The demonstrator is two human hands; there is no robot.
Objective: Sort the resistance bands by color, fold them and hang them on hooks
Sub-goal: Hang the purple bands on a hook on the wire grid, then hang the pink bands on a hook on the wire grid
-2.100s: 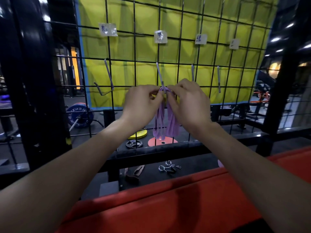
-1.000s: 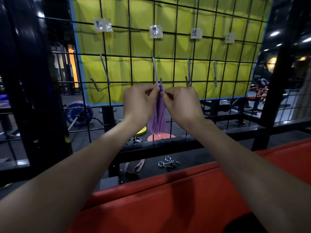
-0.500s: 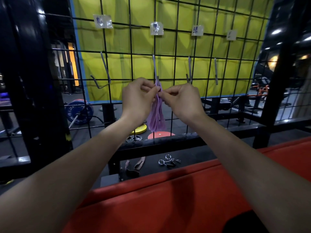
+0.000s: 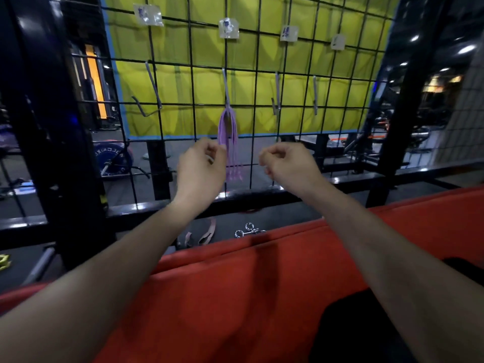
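1. Black wire grid (image 4: 256,100) fills the upper frame over a yellow sheet (image 4: 340,100); a red pad (image 4: 235,297) spans the bottom, with metal clips (image 4: 247,230) on the floor just beyond it
2. Purple resistance bands (image 4: 229,142) hang from the second hook (image 4: 225,86) at centre, long axis vertical, ends pointing down
3. Left hand (image 4: 201,170) and right hand (image 4: 288,163) are loosely curled, holding nothing; the left covers the bands' lower left edge
4. Paper labels (image 4: 228,27) above the hooks are unreadable
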